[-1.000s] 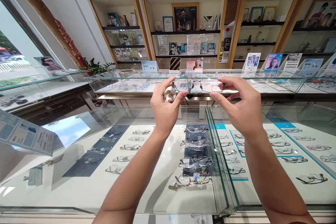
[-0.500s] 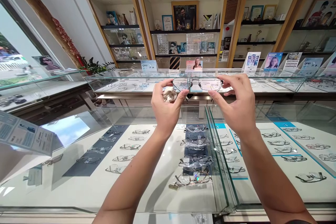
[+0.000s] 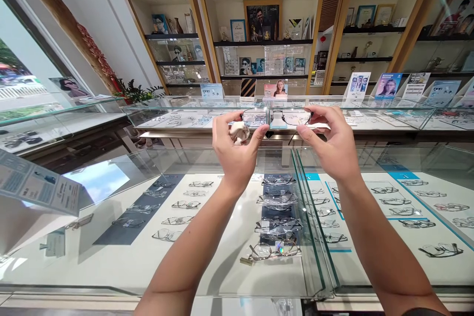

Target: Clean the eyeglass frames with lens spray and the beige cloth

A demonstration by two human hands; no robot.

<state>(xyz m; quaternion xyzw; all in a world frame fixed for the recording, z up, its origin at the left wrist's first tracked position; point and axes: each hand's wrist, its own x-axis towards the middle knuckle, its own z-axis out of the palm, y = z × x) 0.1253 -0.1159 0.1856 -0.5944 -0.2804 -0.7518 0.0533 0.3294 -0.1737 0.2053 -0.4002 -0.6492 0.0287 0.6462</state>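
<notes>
A pair of thin dark-rimmed eyeglasses [image 3: 291,117] is held up in front of me, above the near glass counter. My left hand [image 3: 236,160] pinches the left end of the frame between thumb and fingers. A crumpled whitish cloth [image 3: 239,132] is tucked into that same palm. On the other side, my right hand [image 3: 336,150] grips the right end of the glasses, thumb below and fingers above. The temples point back toward me and are partly hidden by my hands.
Below my arms, a glass display case [image 3: 237,276] holds rows of eyeglasses, with some round-lensed glasses [image 3: 274,250] near its front. A folded card stand [image 3: 40,182] is at left. Another glass counter [image 3: 207,134] and wooden-framed shelves [image 3: 261,44] stand farther back.
Both hands keep hold of the glasses. The glasses have tilted slightly, and my right hand has shifted a little to the left. The view has moved slightly.
</notes>
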